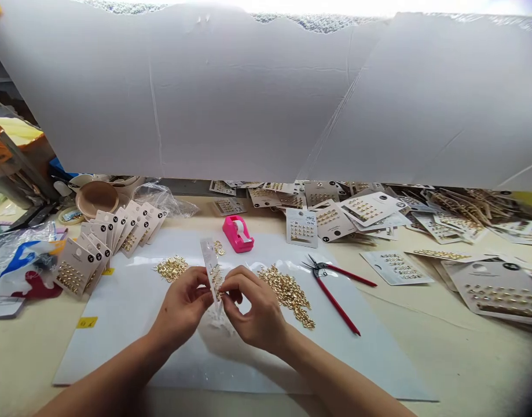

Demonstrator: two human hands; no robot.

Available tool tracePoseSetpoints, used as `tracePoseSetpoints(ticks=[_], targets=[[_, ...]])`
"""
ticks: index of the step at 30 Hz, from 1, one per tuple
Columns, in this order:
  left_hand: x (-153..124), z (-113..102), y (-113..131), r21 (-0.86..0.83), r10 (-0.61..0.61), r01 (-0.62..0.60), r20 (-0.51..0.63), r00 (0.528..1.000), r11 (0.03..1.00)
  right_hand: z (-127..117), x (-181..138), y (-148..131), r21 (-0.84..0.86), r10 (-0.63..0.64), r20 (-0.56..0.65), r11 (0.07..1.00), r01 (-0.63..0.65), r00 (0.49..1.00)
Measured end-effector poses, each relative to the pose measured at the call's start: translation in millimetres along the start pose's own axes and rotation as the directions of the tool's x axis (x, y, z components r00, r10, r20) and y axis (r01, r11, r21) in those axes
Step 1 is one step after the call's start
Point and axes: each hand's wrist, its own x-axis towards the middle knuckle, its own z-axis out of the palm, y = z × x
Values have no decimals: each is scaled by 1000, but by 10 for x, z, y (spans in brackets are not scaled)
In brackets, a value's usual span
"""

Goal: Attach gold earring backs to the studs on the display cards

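My left hand (183, 307) grips an earring card (211, 260) by its side, holding it upright and nearly edge-on above the white mat. Rows of small gold earrings show on the card. My right hand (252, 307) pinches at the card's right face, thumb and forefinger together at a gold earring; the exact piece is mostly hidden by the fingertips. To the left of my hands lies a small heap of gold rings (172, 268). A larger pile of small gold pieces (287, 292) spreads just right of my right hand.
A pink tape dispenser (238, 234) stands behind my hands. Red-handled pliers (335, 289) lie open on the right of the white mat (170, 365). Filled earring cards fan out at left (135, 226) and heap up at right (370, 208). A white board (248, 98) hangs low across the back.
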Motion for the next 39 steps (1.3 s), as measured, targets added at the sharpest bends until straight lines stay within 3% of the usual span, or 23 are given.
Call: tracePoseSetpoints(ticks=[4,10,16,20,23,26,30,34,39], targets=[[-15,30,28,-88,-35,34,-3,999,996,7,-14,-21,-83,-33,-1,996,33,999],[-30,10,-19,-101,-38,33,-45,998,994,-17,5,-135,-67,159,58,986,-155,986],[-2,-5,-57,-277,-239,252,80,968,927,-3,15,-115,-111,275,90,958,-265,957],[13,-31,-86,-277,-316,312,31,948,909,-42,-14,-155,-242,351,135,919,-313,927],[14,-46,-104,-257,-314,296,-31,949,920,-25,-76,-185,-380,220,210,916,-128,952],[20,-49,-93,-264,-292,267,-61,954,927,30,-135,-152,-521,-3,243,843,133,970],[30,-31,-28,-325,-268,251,-6,964,912,26,-130,-103,-637,-297,280,654,408,913],[10,12,51,-383,-152,156,42,988,910,-93,-60,-165,-659,-412,292,567,494,863],[-37,26,92,-356,-99,119,75,992,927,-183,-37,-209,-628,-461,280,576,524,842]])
